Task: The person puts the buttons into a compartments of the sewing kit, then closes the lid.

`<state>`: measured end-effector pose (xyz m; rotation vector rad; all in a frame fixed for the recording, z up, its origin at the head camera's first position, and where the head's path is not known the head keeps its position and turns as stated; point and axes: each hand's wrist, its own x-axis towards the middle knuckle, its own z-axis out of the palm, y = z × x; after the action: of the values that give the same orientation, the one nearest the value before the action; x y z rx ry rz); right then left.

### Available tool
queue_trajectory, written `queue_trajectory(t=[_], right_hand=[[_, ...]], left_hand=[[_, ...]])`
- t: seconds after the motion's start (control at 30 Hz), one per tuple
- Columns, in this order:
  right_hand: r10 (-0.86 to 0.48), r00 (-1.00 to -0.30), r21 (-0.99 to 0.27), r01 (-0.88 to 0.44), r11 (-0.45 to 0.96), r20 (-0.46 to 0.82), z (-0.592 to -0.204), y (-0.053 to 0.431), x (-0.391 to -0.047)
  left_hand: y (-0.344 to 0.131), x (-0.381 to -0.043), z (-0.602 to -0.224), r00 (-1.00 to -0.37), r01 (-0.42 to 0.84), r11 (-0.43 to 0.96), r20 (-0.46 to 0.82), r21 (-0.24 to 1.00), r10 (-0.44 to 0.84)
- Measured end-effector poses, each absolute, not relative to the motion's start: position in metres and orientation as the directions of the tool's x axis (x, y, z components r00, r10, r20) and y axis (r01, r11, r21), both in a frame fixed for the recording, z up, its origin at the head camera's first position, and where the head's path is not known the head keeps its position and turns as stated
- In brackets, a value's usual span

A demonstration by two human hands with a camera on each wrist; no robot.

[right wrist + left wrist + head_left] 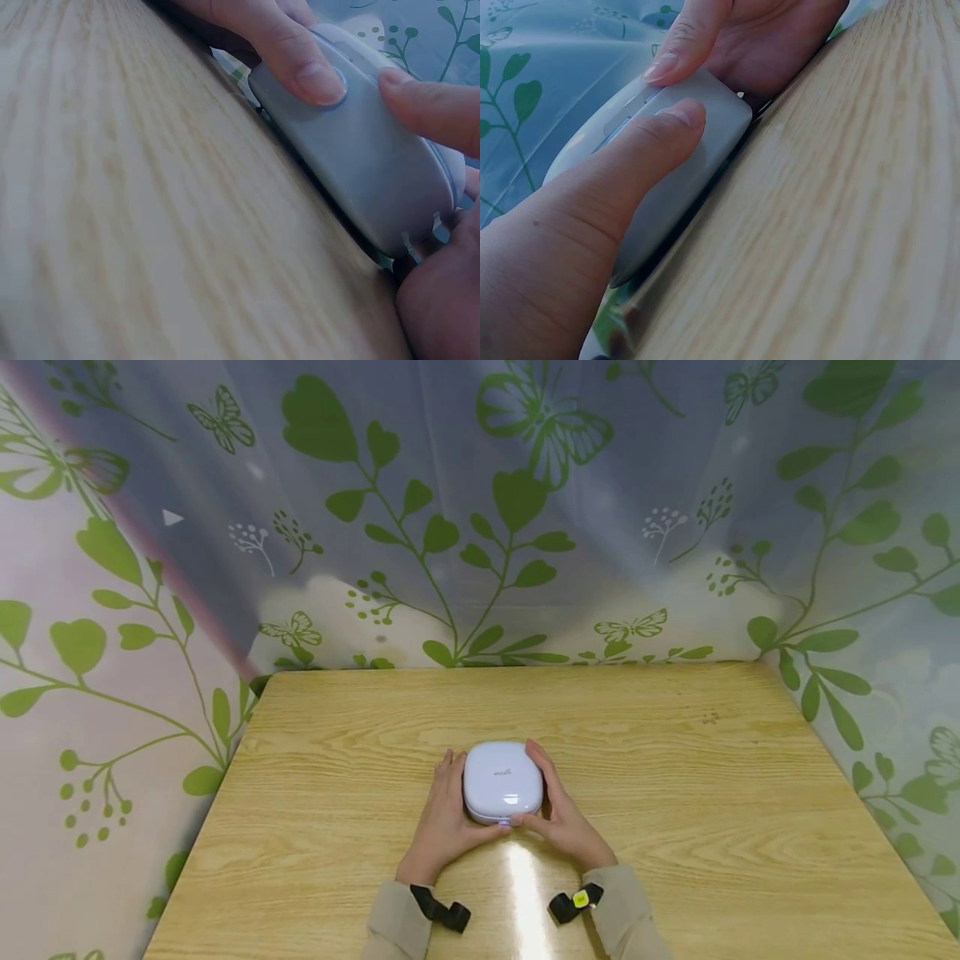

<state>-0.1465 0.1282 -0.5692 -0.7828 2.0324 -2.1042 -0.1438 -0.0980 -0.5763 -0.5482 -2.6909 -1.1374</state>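
Note:
A white, rounded-square case [502,781] with a glossy lid and small grey lettering sits at the middle of the wooden table. My left hand [444,822] holds its left side, fingers along the edge. In the right wrist view, the left thumb [319,81] presses on a round button on the front wall. Across from it, my right hand [562,818] grips the right side. The tip of the right thumb [662,67] rests at the lid seam, just above the left one. A small bluish light shows at the case's front. Most of the other fingers are hidden behind the case.
The wooden table [712,827] has a light grain and a bright reflection in front of the case. Curtains [465,527] with green leaves and butterflies hang behind and on both sides. Black camera mounts [442,910] are strapped at both wrists, beside beige sleeves.

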Motion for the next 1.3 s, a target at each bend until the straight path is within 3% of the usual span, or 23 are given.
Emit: queue_trajectory(t=[0.53, 1.0, 1.3], right_hand=[[-0.394, -0.87, -0.955, -0.277, -0.107, 0.296, -0.571, 0.128, -0.148], [-0.367, -0.88, -0.953, -0.293, -0.078, 0.301, -0.546, 0.126, -0.141], [-0.359, -0.879, -0.948, -0.313, -0.067, 0.315, -0.569, 0.129, -0.149]], left_hand=[[-0.098, -0.145, -0.577, -0.918, 0.396, 0.658, 0.282, 0.641, 0.278], [-0.097, -0.146, -0.577, -0.909, 0.415, 0.661, 0.309, 0.625, 0.278], [-0.097, -0.143, -0.573, -0.914, 0.406, 0.637, 0.294, 0.655, 0.279]])
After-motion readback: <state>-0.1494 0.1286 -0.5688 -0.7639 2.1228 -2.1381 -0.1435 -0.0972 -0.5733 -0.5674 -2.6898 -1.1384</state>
